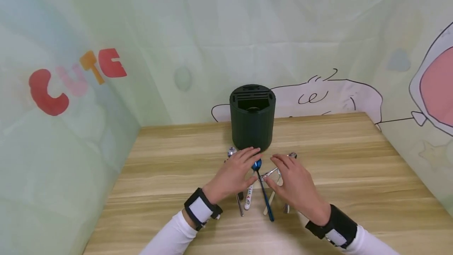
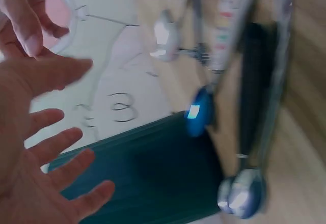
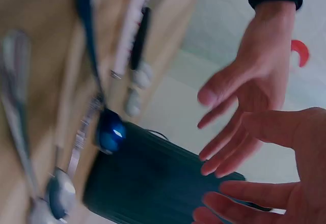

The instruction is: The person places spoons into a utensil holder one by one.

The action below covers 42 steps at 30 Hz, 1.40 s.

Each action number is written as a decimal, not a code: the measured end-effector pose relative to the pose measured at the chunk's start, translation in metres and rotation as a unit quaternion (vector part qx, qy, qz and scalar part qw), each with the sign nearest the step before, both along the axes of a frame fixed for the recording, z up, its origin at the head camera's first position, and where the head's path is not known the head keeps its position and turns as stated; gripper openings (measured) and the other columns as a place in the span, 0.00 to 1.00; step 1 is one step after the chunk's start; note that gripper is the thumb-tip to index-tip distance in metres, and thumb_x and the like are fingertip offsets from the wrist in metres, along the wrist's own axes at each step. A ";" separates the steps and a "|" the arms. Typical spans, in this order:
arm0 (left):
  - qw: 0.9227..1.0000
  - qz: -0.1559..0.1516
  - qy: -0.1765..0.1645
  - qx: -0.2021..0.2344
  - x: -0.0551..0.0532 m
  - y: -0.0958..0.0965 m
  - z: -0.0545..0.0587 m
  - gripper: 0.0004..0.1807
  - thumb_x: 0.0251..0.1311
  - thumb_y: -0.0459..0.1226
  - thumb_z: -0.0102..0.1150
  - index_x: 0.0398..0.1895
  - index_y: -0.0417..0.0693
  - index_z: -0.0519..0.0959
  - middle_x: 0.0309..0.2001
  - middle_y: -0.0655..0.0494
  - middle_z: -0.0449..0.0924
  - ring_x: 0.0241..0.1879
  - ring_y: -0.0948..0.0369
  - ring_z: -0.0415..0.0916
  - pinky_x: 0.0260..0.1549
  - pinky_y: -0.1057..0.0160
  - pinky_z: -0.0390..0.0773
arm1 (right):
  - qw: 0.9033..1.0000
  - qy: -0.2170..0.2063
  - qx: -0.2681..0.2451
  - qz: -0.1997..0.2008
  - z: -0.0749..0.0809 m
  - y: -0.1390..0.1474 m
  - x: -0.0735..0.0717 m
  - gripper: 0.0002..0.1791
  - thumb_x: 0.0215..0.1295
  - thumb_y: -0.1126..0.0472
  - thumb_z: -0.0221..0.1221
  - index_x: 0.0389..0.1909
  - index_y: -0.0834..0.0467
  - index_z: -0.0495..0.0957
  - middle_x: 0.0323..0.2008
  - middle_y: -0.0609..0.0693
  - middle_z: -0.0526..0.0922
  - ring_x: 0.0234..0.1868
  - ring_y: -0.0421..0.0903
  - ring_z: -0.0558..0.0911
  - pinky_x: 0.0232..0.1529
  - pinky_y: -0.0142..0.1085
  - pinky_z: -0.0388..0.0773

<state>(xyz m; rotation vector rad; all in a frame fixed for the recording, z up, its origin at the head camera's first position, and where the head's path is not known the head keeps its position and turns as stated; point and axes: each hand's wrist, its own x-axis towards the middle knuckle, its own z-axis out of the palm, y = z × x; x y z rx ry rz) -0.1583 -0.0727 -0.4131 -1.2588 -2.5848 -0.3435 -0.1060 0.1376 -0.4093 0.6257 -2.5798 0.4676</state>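
Several spoons lie in a loose group on the wooden table in the head view. Among them is a blue metal spoon (image 1: pixel 267 204), its bowl toward the back. Left of it is a spoon with a white patterned handle (image 1: pixel 249 198). In the left wrist view a black-handled spoon (image 2: pixel 250 91) also shows. My left hand (image 1: pixel 231 174) hovers over the left of the group, fingers spread and relaxed, holding nothing. Over the right side my right hand (image 1: pixel 299 186) is likewise loosely bent around nothing. Both hands hide parts of the spoons beneath them.
A dark green ribbed cylindrical holder (image 1: pixel 252 129) with slots and a wide opening on top stands just behind the spoons. The wooden table (image 1: pixel 159 168) reaches back to a printed cloth backdrop (image 1: pixel 219 19), which also runs along both sides.
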 end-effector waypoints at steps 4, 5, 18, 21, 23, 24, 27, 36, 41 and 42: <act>0.998 0.008 0.008 -0.054 -0.008 0.004 -0.014 0.30 0.55 0.43 0.63 0.62 0.52 0.67 0.63 0.54 0.64 0.63 0.58 0.56 0.58 0.51 0.64 | 0.999 -0.036 0.028 -0.016 -0.018 -0.004 0.001 0.29 0.50 0.42 0.65 0.46 0.60 0.77 0.45 0.55 0.78 0.45 0.53 0.76 0.36 0.48 0.79; 0.998 0.006 0.009 -0.066 -0.010 0.005 -0.016 0.29 0.55 0.42 0.63 0.61 0.53 0.68 0.62 0.55 0.65 0.62 0.58 0.58 0.57 0.51 0.65 | 0.999 -0.042 0.030 -0.018 -0.022 -0.004 0.001 0.28 0.49 0.43 0.65 0.44 0.59 0.78 0.43 0.54 0.79 0.43 0.52 0.77 0.33 0.47 0.80; 0.983 -0.041 -0.006 -0.179 -0.017 0.031 -0.040 0.15 0.52 0.40 0.60 0.46 0.58 0.78 0.48 0.62 0.73 0.51 0.62 0.66 0.50 0.57 0.71 | 0.988 -0.146 0.046 -0.012 -0.060 -0.014 -0.001 0.16 0.47 0.44 0.67 0.18 0.47 0.71 0.17 0.38 0.69 0.19 0.38 0.67 0.15 0.35 0.65; 0.981 -0.041 -0.014 -0.189 -0.016 0.033 -0.044 0.14 0.52 0.41 0.61 0.44 0.60 0.79 0.46 0.63 0.74 0.50 0.63 0.66 0.50 0.57 0.71 | 0.987 -0.155 0.043 -0.005 -0.065 -0.015 -0.001 0.16 0.46 0.46 0.67 0.16 0.46 0.70 0.16 0.38 0.68 0.18 0.38 0.67 0.14 0.35 0.64; 0.981 -0.039 -0.014 -0.191 -0.016 0.034 -0.046 0.13 0.53 0.41 0.61 0.44 0.60 0.79 0.45 0.63 0.74 0.49 0.62 0.67 0.51 0.57 0.70 | 0.986 -0.162 0.042 -0.003 -0.066 -0.015 -0.002 0.15 0.46 0.47 0.67 0.16 0.46 0.71 0.15 0.38 0.68 0.17 0.38 0.68 0.14 0.36 0.64; 0.981 -0.038 -0.014 -0.191 -0.017 0.035 -0.046 0.13 0.53 0.40 0.61 0.43 0.60 0.80 0.45 0.62 0.74 0.49 0.62 0.67 0.51 0.56 0.70 | 0.985 -0.165 0.043 -0.003 -0.067 -0.015 -0.002 0.15 0.46 0.47 0.67 0.16 0.47 0.71 0.15 0.38 0.68 0.17 0.38 0.67 0.14 0.36 0.64; 0.981 -0.039 -0.011 -0.189 -0.017 0.036 -0.046 0.12 0.52 0.40 0.62 0.41 0.61 0.80 0.43 0.62 0.74 0.48 0.62 0.67 0.51 0.57 0.70 | 0.983 -0.175 0.045 -0.004 -0.068 -0.015 -0.003 0.14 0.47 0.48 0.67 0.16 0.47 0.71 0.14 0.38 0.68 0.17 0.38 0.67 0.15 0.36 0.64; 0.983 -0.045 0.003 -0.179 -0.015 0.036 -0.045 0.06 0.53 0.39 0.63 0.34 0.62 0.80 0.37 0.65 0.73 0.43 0.65 0.68 0.43 0.62 0.73 | 0.978 -0.204 0.051 -0.010 -0.065 -0.016 -0.003 0.17 0.47 0.54 0.64 0.11 0.47 0.64 0.11 0.39 0.64 0.14 0.40 0.65 0.13 0.37 0.62; 0.985 -0.058 0.011 -0.164 -0.015 0.034 -0.044 0.05 0.53 0.38 0.63 0.31 0.62 0.79 0.31 0.68 0.72 0.37 0.68 0.69 0.37 0.67 0.72 | 0.974 -0.222 0.040 -0.011 -0.066 -0.015 -0.002 0.17 0.48 0.56 0.64 0.11 0.48 0.65 0.11 0.39 0.65 0.13 0.38 0.65 0.13 0.35 0.63; 0.985 -0.060 0.012 -0.159 -0.015 0.034 -0.043 0.05 0.54 0.38 0.63 0.30 0.61 0.79 0.30 0.68 0.72 0.36 0.68 0.69 0.37 0.67 0.72 | 0.973 -0.226 0.036 -0.009 -0.065 -0.014 -0.002 0.16 0.49 0.56 0.64 0.12 0.48 0.65 0.11 0.39 0.65 0.13 0.38 0.65 0.13 0.35 0.63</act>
